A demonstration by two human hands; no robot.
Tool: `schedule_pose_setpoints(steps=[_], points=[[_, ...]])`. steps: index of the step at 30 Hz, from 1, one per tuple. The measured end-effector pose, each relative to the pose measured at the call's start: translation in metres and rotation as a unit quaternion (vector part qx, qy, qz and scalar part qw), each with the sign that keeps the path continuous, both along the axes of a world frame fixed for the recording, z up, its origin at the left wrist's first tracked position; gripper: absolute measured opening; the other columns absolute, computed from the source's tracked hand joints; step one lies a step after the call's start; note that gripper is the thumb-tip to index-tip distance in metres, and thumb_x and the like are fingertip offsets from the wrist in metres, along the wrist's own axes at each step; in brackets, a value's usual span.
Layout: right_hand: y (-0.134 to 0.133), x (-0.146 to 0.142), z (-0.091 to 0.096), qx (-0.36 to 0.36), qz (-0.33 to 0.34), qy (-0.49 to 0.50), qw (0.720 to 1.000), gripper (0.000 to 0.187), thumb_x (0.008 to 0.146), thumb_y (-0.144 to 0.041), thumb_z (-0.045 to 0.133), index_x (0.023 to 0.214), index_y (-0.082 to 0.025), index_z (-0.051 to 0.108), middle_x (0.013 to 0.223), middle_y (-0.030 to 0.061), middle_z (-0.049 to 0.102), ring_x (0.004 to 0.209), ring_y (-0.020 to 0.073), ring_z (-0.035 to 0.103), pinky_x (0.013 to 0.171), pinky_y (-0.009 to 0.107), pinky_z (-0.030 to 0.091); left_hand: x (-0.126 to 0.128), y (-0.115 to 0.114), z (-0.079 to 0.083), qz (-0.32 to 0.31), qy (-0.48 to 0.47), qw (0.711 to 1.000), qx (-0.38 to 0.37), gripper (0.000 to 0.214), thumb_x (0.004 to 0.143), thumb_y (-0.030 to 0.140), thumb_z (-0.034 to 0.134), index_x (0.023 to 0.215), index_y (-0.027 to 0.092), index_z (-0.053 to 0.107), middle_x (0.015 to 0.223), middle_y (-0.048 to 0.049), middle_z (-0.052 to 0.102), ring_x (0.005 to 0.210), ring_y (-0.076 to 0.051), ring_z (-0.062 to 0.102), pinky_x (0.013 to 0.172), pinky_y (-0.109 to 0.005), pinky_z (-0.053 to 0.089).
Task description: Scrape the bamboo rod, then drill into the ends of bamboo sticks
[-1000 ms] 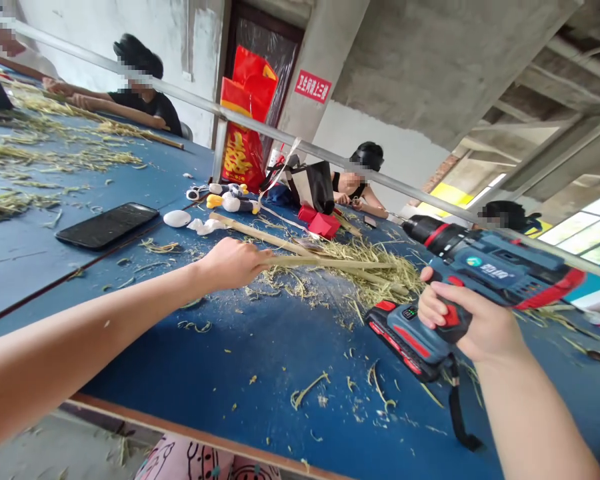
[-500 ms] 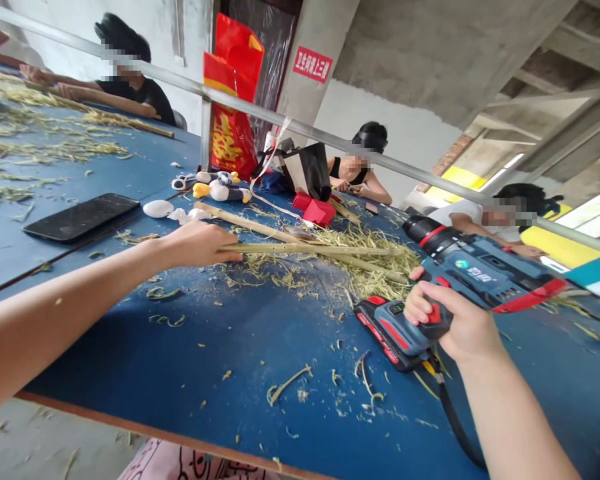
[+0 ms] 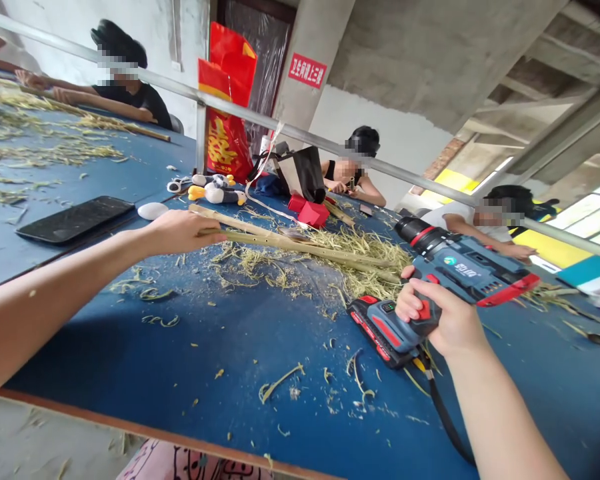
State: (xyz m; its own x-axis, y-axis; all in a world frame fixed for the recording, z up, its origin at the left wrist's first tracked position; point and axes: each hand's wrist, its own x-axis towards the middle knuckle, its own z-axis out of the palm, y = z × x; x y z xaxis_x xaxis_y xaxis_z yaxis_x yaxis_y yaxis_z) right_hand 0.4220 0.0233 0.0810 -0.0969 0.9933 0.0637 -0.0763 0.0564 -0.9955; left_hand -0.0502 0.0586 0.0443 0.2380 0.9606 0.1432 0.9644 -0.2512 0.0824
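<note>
My left hand [image 3: 183,231] is closed round the near end of a thin bamboo stick [image 3: 300,247] with small holes along it. The stick's far part lies over a pile of pale green bamboo shavings [image 3: 375,247]. Another bamboo piece [image 3: 235,221] rests just behind it, crossing at a slant. In my right hand [image 3: 437,313] is a blue, black and red cordless drill [image 3: 465,267], gripped by its handle with the index finger near the trigger. Its chuck points to the upper left, and the battery hangs just above the table.
On the blue table [image 3: 190,387] are a black phone [image 3: 75,220], a white egg-shaped object [image 3: 153,211], plush toys [image 3: 217,192], a red box [image 3: 313,213] and a black-and-white bag [image 3: 303,172]. A red bag [image 3: 227,107] stands by a metal rail [image 3: 275,123]. Several people sit beyond.
My left hand has shifted slightly left and up, and the stick's far end now tilts down onto the shavings. The drill has moved a little left in view.
</note>
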Motion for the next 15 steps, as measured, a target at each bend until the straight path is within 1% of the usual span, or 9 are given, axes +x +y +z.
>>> schedule_pose_setpoints(steps=[5, 9, 11, 13, 15], points=[[-0.002, -0.001, 0.002, 0.002, -0.002, -0.007, 1.000, 0.021, 0.077, -0.032, 0.079, 0.093, -0.025, 0.067, 0.052, -0.0059, 0.046, 0.046, 0.0110, 0.039, 0.046, 0.025, 0.039, -0.003, -0.009, 0.000, -0.010, -0.019, 1.000, 0.009, 0.045, 0.103, 0.057, 0.040, 0.108, 0.024, 0.070, 0.088, -0.0012, 0.069, 0.068, -0.014, 0.055, 0.062, -0.024, 0.028], [-0.004, -0.003, 0.004, -0.004, 0.002, -0.008, 1.000, 0.020, 0.078, -0.032, 0.079, 0.093, -0.025, 0.067, 0.053, -0.0056, 0.045, 0.047, 0.0118, 0.038, 0.047, 0.026, 0.039, 0.000, -0.014, -0.001, 0.011, 0.031, 0.999, 0.018, 0.047, 0.102, 0.060, 0.039, 0.107, 0.024, 0.069, 0.078, -0.0013, 0.065, 0.062, -0.014, 0.049, 0.062, -0.025, 0.027], [-0.003, -0.003, 0.004, -0.005, 0.002, -0.006, 1.000, 0.020, 0.078, -0.032, 0.079, 0.093, -0.025, 0.067, 0.053, -0.0055, 0.045, 0.047, 0.0116, 0.038, 0.047, 0.025, 0.039, 0.005, -0.016, -0.001, 0.037, 0.059, 0.997, 0.030, 0.054, 0.101, 0.065, 0.037, 0.102, 0.021, 0.068, 0.073, -0.0036, 0.063, 0.060, -0.014, 0.048, 0.063, -0.026, 0.029], [-0.003, -0.003, 0.004, -0.005, -0.002, -0.005, 1.000, 0.021, 0.077, -0.032, 0.079, 0.093, -0.024, 0.067, 0.053, -0.0055, 0.045, 0.047, 0.0112, 0.038, 0.047, 0.025, 0.039, 0.015, -0.016, -0.003, 0.060, 0.066, 0.994, 0.059, 0.068, 0.098, 0.074, 0.031, 0.090, 0.016, 0.067, 0.073, -0.0074, 0.061, 0.062, -0.017, 0.051, 0.065, -0.028, 0.033], [-0.003, -0.003, 0.004, -0.003, -0.004, -0.006, 1.000, 0.021, 0.077, -0.032, 0.079, 0.093, -0.024, 0.067, 0.053, -0.0057, 0.045, 0.047, 0.0110, 0.039, 0.046, 0.024, 0.039, 0.025, -0.015, -0.006, 0.059, 0.058, 0.993, 0.080, 0.076, 0.096, 0.078, 0.024, 0.085, 0.015, 0.064, 0.073, -0.0096, 0.062, 0.064, -0.019, 0.054, 0.065, -0.029, 0.034]])
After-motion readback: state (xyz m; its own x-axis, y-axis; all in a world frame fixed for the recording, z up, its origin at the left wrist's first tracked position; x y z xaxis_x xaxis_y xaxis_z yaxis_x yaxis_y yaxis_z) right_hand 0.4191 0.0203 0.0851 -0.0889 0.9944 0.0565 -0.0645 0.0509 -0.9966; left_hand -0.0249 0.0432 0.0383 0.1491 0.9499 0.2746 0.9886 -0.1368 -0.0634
